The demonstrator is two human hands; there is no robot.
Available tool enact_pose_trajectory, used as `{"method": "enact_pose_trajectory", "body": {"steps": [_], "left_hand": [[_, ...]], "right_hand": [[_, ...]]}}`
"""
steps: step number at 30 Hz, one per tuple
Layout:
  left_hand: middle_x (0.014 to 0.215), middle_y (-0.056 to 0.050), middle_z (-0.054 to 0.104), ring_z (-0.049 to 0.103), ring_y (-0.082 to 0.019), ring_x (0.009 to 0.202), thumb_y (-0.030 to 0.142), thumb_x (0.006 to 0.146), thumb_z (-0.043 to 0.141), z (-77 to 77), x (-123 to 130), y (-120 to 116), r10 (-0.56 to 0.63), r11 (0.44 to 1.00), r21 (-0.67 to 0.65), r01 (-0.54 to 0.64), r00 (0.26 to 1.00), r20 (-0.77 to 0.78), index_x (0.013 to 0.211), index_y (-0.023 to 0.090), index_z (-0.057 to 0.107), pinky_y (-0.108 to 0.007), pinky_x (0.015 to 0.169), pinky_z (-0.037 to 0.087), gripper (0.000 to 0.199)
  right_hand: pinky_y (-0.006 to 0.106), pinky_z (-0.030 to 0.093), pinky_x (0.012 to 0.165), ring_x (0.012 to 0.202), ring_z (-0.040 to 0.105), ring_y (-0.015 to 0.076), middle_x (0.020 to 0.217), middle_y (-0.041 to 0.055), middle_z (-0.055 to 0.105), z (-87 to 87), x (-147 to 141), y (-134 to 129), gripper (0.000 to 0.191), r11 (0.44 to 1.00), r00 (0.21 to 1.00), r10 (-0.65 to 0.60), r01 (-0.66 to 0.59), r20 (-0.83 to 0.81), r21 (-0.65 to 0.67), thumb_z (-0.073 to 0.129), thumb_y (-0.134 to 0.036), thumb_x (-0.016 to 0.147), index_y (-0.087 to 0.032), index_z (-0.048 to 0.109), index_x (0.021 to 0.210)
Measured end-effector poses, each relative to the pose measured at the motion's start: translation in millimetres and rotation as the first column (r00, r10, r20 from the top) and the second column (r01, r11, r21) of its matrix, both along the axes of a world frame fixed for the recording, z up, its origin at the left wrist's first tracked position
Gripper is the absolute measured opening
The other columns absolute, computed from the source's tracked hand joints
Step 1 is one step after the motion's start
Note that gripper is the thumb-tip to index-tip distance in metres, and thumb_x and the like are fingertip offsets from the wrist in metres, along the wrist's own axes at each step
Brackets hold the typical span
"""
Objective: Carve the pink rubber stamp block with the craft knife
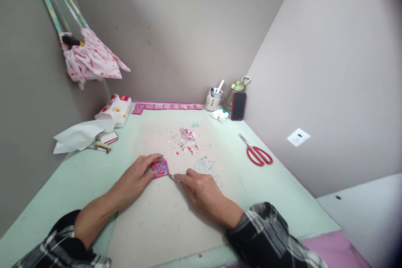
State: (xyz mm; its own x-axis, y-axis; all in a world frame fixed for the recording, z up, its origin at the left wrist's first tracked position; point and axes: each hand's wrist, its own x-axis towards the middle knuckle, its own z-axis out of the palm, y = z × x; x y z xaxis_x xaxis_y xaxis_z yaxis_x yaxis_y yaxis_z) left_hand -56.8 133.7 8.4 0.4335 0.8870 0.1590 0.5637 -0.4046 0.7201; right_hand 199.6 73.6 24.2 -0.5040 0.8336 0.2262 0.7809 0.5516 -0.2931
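Note:
Between the thumb and fingers of my left hand [139, 173] is a small pink square [161, 168] with blue and white marks on it, lying on the beige board [150, 226]. My right hand [203, 188] grips a thin metal craft knife [174, 177], its forefinger stretched along the tool. The blade tip meets the right edge of the pink square. Most of the knife's handle is hidden inside the hand. Just beyond the square, pink and white scraps [187, 134] lie in a loose pile.
Red-handled scissors [259, 155] lie at right. A row of pink marked pieces [172, 106] lines the back edge, beside a pen cup [213, 99], a bottle [238, 86] and a propped phone [238, 106]. Tissues [115, 110] and white paper [83, 135] are at left.

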Motion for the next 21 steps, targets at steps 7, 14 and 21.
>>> {"method": "enact_pose_trajectory", "body": {"steps": [7, 14, 21], "left_hand": [[0.122, -0.002, 0.072, 0.059, -0.026, 0.114, 0.033, 0.097, 0.053, 6.6, 11.0, 8.4, -0.063, 0.997, 0.033, 0.063, 0.998, -0.021, 0.113, 0.03, 0.072, -0.045, 0.103, 0.048, 0.025], [0.121, -0.002, 0.072, 0.059, -0.026, 0.113, 0.032, 0.096, 0.053, 5.4, 9.9, 9.5, -0.055, 0.998, 0.019, 0.055, 0.998, -0.016, 0.113, 0.029, 0.072, -0.044, 0.102, 0.047, 0.025], [0.121, -0.003, 0.072, 0.058, -0.026, 0.112, 0.032, 0.095, 0.052, 6.8, 10.6, 9.7, -0.058, 0.998, 0.012, 0.058, 0.998, -0.005, 0.112, 0.028, 0.072, -0.046, 0.103, 0.046, 0.026]], "right_hand": [[0.026, 0.026, 0.055, 0.057, 0.042, 0.0116, 0.082, 0.0024, 0.062, -1.9, 2.0, 0.8, 0.035, 1.0, 1.0, 0.026, -0.026, -0.007, 0.017, 0.05, -0.012, 0.1, -0.021, 0.069, 0.128], [0.026, 0.027, 0.055, 0.058, 0.043, 0.0114, 0.084, 0.0023, 0.063, -4.9, 4.1, 4.2, 0.035, 0.997, 0.996, 0.082, -0.082, -0.019, 0.015, 0.048, -0.012, 0.101, -0.02, 0.068, 0.128], [0.025, 0.029, 0.056, 0.06, 0.042, 0.0115, 0.085, 0.0018, 0.062, -1.6, 8.7, 6.9, 0.036, 0.991, 0.991, 0.134, -0.134, -0.021, 0.011, 0.047, -0.011, 0.101, -0.019, 0.067, 0.13]]}}
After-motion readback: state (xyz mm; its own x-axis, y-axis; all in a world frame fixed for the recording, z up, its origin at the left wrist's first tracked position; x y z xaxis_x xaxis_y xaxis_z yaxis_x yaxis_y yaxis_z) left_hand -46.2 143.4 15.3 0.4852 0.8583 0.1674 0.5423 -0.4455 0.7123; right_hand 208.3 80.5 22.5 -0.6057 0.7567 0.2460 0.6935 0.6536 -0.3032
